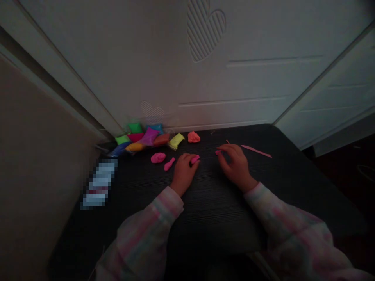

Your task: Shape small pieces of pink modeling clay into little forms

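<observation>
Between the thumb and fingers of my left hand [185, 173] is a small piece of pink modelling clay [195, 159]. My right hand [234, 166] pinches another bit of pink clay [218, 152] at its fingertips, a short way to the right. Just left of my left hand lies a pink clay piece with a narrowed end [169, 164]. Beside that rests a larger pink lump [158, 157]. An orange clay lump [193, 137] sits farther back. Beyond my right hand is a thin, flat pink tool [256, 151], partly tapered.
Several coloured clay packets [150, 136] lie in clear plastic at the back left, with a yellow packet [176, 141] beside them. A blurred-out bright screen [100, 183] is at the left edge of the dark table [211, 218]. A white panel [249, 86] rises behind.
</observation>
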The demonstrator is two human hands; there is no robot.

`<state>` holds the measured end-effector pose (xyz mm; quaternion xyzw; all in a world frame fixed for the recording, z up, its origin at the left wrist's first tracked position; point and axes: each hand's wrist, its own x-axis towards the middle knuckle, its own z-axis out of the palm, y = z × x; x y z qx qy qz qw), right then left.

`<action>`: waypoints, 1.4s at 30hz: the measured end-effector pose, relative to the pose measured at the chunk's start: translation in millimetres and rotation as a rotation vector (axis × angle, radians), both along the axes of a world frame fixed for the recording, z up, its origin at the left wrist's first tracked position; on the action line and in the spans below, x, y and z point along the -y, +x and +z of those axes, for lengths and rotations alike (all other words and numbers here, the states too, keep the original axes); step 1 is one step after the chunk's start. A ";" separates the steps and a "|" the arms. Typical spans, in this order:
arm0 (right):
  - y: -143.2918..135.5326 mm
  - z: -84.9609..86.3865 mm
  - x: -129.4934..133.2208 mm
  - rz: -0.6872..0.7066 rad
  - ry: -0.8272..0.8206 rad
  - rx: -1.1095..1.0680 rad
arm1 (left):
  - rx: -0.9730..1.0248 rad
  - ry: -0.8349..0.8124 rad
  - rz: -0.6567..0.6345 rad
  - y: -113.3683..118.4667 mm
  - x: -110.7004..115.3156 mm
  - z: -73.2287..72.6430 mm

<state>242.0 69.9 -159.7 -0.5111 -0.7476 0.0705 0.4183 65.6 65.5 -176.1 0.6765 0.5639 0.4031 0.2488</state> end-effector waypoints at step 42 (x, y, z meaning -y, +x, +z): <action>-38.4 -3.2 14.2 0.393 -0.465 -0.260 | 0.970 -0.568 -0.041 -15.8 18.9 4.3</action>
